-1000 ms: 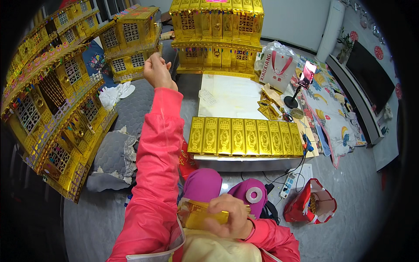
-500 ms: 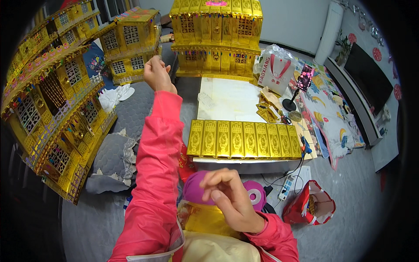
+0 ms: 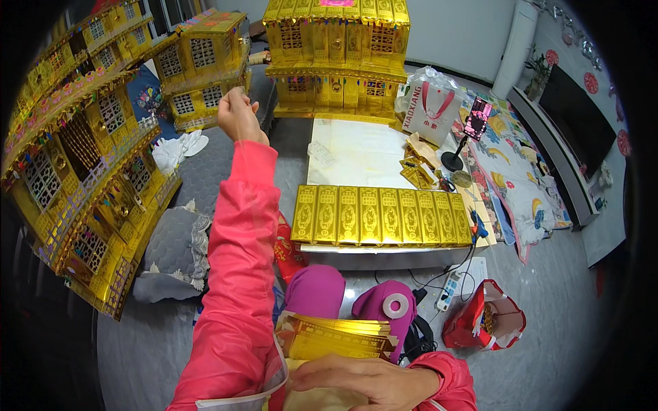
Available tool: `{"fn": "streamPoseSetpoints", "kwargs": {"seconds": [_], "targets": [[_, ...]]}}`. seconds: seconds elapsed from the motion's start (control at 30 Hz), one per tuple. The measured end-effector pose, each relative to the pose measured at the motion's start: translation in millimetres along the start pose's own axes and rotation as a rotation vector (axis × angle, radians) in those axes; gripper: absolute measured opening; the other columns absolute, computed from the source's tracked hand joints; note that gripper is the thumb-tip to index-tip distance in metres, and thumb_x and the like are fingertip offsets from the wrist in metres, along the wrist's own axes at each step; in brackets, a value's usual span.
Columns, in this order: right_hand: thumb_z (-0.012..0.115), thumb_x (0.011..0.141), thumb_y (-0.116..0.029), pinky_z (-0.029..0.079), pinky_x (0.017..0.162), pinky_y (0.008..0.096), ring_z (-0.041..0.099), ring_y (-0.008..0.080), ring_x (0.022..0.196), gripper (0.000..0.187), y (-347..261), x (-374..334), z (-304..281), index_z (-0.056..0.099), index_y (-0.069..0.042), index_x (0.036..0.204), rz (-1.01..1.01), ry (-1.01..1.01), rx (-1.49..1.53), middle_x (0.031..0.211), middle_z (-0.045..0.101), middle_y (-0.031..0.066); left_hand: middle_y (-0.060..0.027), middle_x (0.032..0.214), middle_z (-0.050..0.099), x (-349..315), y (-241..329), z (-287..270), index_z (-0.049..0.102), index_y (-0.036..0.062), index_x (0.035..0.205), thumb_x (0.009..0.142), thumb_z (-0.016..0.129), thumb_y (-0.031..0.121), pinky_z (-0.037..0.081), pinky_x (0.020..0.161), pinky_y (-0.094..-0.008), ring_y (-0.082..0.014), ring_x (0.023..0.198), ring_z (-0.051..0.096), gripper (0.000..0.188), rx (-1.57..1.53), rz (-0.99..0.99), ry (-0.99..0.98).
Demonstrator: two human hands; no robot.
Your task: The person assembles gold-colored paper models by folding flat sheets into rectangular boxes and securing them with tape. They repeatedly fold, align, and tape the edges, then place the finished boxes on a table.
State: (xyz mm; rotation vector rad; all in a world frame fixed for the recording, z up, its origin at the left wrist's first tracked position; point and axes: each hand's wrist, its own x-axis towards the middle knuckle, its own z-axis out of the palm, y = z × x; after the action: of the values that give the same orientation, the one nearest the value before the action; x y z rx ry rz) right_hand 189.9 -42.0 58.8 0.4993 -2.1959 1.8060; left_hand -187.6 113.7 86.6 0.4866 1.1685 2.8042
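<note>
My left hand (image 3: 240, 115) is raised at the end of an outstretched arm, fingers curled in a pinch; whatever it may hold is too small to make out. Low over my lap, my right hand (image 3: 377, 385) lies nearly flat with fingers stretched and holds nothing visible. Just beyond it, a stack of flat gold paper sheets (image 3: 336, 337) rests on my lap. A white roll of tape (image 3: 395, 306) sits on my right knee. Ahead, a row of gold paper boxes (image 3: 380, 216) stands side by side along the near edge of a white table (image 3: 356, 154).
Gold paper houses (image 3: 336, 65) stand behind the table and along the left (image 3: 86, 185). Right of the boxes are gold scraps (image 3: 417, 171), a phone (image 3: 478, 120) on a stand and a blue glue gun (image 3: 478, 229). A power strip (image 3: 448, 291) and red bag (image 3: 473, 322) are on the floor.
My right hand has dropped from above my knees toward my body and flattened out, uncovering the gold sheets and tape roll. My left hand has shifted slightly left, still curled.
</note>
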Motion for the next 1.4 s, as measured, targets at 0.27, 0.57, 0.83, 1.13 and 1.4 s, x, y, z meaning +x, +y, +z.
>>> {"fn": "streamPoseSetpoints", "kwargs": {"seconds": [0.27,0.57,0.83,1.13,1.4], "targets": [[0.065,0.093,-0.037,0.046,0.096,0.0383,0.062,0.031,0.107,0.047,-8.0,-10.5,-13.0,0.06,0.003,0.116,0.165,0.258,-0.079,0.116,0.063,0.0175,0.0035,0.068,0.05,13.5,-12.3,-17.0,0.059,0.0054,0.087,0.089,0.062,0.013,0.046,0.056,-0.0214,-0.0052,0.058,0.047,0.009,0.012,0.101,-0.02],[0.077,0.077,-0.019,0.049,0.087,0.0405,0.062,0.0323,0.099,0.038,-19.7,-52.5,-82.4,0.062,-0.001,0.107,0.401,0.71,-1.491,0.11,0.064,0.013,0.0063,0.068,0.052,47.8,10.9,-58.8,0.06,0.0042,0.084,0.091,0.066,0.014,0.039,0.056,-0.0219,-0.0039,0.061,0.044,0.013,0.61,0.652,-0.196],[0.075,0.075,-0.012,0.039,0.103,0.0427,0.05,0.0286,0.122,0.053,-2.0,-88.9,-129.0,0.059,0.004,0.123,0.497,0.728,-1.885,0.135,0.054,0.0104,0.0063,0.076,0.046,30.6,47.8,-80.5,0.055,0.0039,0.085,0.096,0.059,0.014,0.035,0.062,-0.0194,-0.0026,0.069,0.041,0.016,0.713,0.416,-0.649],[0.069,0.077,-0.001,0.044,0.097,0.0417,0.055,0.0306,0.114,0.033,1.3,-104.4,-138.1,0.063,0.001,0.11,0.372,0.868,-1.853,0.117,0.062,0.0093,0.0077,0.076,0.043,19.4,43.2,-107.7,0.053,0.0053,0.085,0.096,0.059,0.013,0.031,0.06,-0.0193,-0.0016,0.069,0.037,0.015,0.808,0.201,-0.797],[0.058,0.099,-0.017,0.049,0.073,0.0256,0.062,0.0092,0.078,0.017,1.5,-122.3,-154.0,0.056,-0.002,0.093,0.345,1.22,-0.677,0.088,0.063,0.0046,0.0083,0.075,0.041,10.8,44.9,-107.6,0.051,0.0066,0.083,0.094,0.059,0.01,0.029,0.06,-0.0186,-0.0012,0.068,0.036,0.014,0.811,0.099,-0.88]]}}
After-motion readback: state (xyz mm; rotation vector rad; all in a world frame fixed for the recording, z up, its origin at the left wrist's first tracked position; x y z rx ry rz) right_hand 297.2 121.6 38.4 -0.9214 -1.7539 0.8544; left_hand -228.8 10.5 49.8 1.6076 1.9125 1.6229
